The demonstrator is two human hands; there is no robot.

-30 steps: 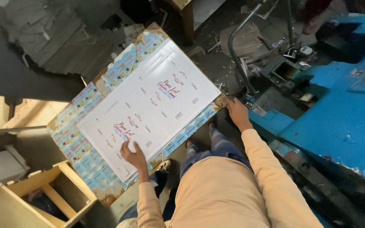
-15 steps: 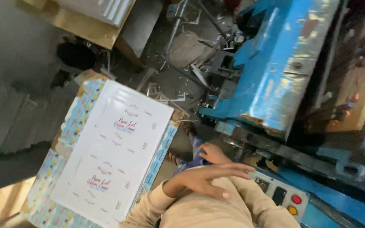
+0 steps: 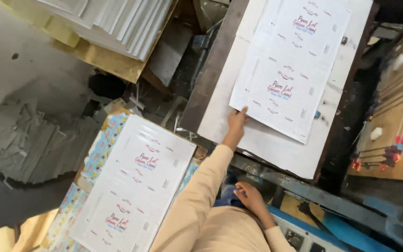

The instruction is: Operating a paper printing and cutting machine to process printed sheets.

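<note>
At the near left, a stack of white printed sheets (image 3: 134, 186) lies on a patterned board (image 3: 94, 154), its long axis running from near left to far right. The left hand (image 3: 235, 122) stretches far out onto the white desk (image 3: 220, 116), its fingertips pressing flat on the near-left corner of a single printed sheet (image 3: 290, 70); the grip is open, pinning rather than clasping. That sheet's long axis runs near to far, tilted slightly rightward. The right hand (image 3: 250, 198) rests loosely curled, holding nothing, near the body, just left of a blue machine panel (image 3: 323, 228).
</note>
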